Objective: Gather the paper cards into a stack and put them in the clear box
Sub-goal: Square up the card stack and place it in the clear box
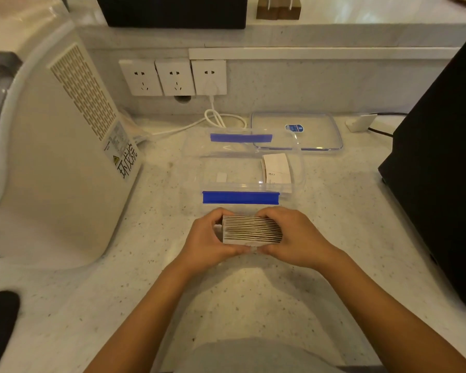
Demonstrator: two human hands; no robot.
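Note:
A thick stack of paper cards point(252, 229) stands on edge just above the counter, squeezed between both hands. My left hand point(209, 239) grips its left end and my right hand point(293, 238) grips its right end, thumbs meeting under the front. Right behind the hands stands the clear box point(194, 168) with blue latches, open on top. Some cards point(277, 169) lean inside its right end.
The clear lid point(318, 130) lies behind the box at the right. A big white appliance point(65, 146) stands at the left, a black machine point(441, 157) at the right. Wall sockets point(174, 78) with a white cable point(215, 118) sit at the back.

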